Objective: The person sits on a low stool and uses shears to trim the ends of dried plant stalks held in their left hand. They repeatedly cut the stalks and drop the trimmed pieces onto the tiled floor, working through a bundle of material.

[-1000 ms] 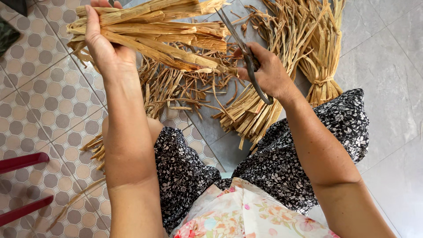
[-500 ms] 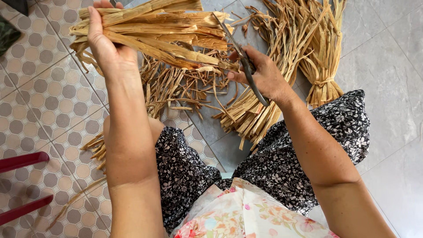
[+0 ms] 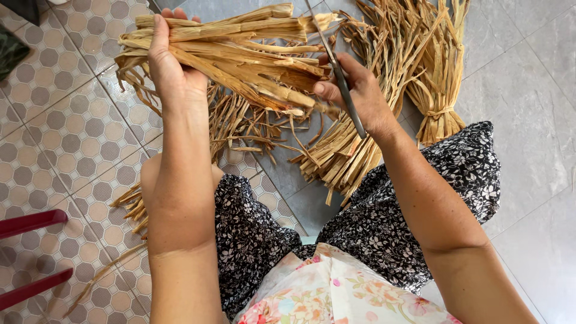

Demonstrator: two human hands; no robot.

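Straw bundle [image 3: 240, 54] (left hand [image 3: 174, 72]) meets scissors [image 3: 339, 75].

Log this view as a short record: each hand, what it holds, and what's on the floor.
left hand: grips a bundle of dried strips, held level
right hand: holds scissors, blades at the bundle's right end
floor: patterned tiles left, plain grey tiles right
on floor: loose trimmings, tied sheaf, cut strips
left edge: red bars

Dried leaf bundle [image 3: 240, 54]: fibrous, matt, rough.
Scissors [image 3: 339, 75]: dull grey metal.
Floor tiles [image 3: 72, 138]: glazed, smooth, slight sheen.
Skirt [image 3: 384, 222]: printed cloth.
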